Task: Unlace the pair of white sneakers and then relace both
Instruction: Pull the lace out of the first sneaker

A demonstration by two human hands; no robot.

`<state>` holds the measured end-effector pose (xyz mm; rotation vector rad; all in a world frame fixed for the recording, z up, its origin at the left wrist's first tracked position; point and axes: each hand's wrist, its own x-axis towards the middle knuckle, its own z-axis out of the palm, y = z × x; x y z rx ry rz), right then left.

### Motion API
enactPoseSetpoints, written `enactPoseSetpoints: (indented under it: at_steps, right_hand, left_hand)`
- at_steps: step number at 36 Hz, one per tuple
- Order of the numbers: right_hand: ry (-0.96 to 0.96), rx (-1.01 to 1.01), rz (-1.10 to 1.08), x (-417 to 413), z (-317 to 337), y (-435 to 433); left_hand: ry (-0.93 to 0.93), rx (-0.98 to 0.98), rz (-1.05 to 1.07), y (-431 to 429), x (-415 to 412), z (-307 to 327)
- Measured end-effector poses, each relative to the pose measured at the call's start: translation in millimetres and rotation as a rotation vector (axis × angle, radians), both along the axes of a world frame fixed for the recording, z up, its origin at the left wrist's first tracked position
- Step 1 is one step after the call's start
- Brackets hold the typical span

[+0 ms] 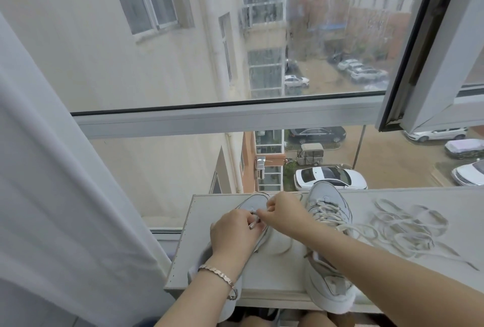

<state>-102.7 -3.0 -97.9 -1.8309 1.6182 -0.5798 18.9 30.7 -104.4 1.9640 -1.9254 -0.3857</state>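
Note:
Two white sneakers stand toe-away on a white board (272, 282) at the window. The left sneaker (252, 202) lies mostly under my hands. My left hand (233, 232) rests on its tongue area and pinches a lace tip (254, 223). My right hand (284, 211) pinches the same lace near the toe eyelets. The right sneaker (327, 211) still carries lace across its upper eyelets, and my right forearm crosses over its heel. A loose white lace (403, 227) lies in a tangled pile to the right.
A white curtain (65, 182) hangs at the left, close to the board's edge. The window frame (222, 119) crosses behind, with an opened sash (429, 64) at the upper right. Both sneakers' heels overhang the board's near edge.

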Motion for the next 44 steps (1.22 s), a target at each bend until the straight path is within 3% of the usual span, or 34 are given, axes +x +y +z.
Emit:
enactPoseSetpoints:
  at_steps: [5, 12, 17, 19, 24, 31, 35, 38, 41, 44]
  right_hand:
    - [-0.178, -0.01, -0.33, 4.2, -8.4, 0.2]
    - [0.029, 0.051, -0.425, 19.9, -18.1, -16.5]
    - [0.2, 0.034, -0.522, -26.5, -12.3, -52.9]
    - [0.198, 0.019, -0.452, -30.8, -3.0, -66.7]
    - [0.282, 0.27, -0.092, -1.1, 14.1, -66.7]
    - [0.27, 0.088, 0.093, -10.2, 9.0, -31.6]
    - [0.219, -0.174, 0.197, -9.1, 15.2, -23.6]
    - [0.31, -0.111, 0.339, 4.6, 20.0, -21.2]
    - [0.46, -0.006, 0.384, 20.5, 21.8, -22.0]
    - [0.552, 0.087, 0.396, 30.2, 25.4, -27.4]
  left_hand:
    - [-0.126, -0.006, -0.077, 1.0, -4.7, 1.5]
    - [-0.1, -0.025, -0.164, 9.4, -7.8, 6.7]
    - [-0.081, 0.004, -0.314, 30.6, -2.3, -0.9]
    - [-0.112, -0.003, -0.271, 25.0, -1.1, -0.7]
    - [-0.084, -0.044, -0.166, 3.9, 3.5, 4.3]
    - [0.128, -0.327, -0.133, 13.8, 21.6, 1.5]
    - [0.097, -0.101, 0.05, 15.8, 37.9, 1.7]
    - [0.109, 0.15, 0.099, 15.5, 43.7, 1.7]
    - [0.185, 0.158, 0.041, 17.1, 42.9, 4.0]
    - [0.089, 0.129, -0.001, 16.3, 42.6, 2.3]
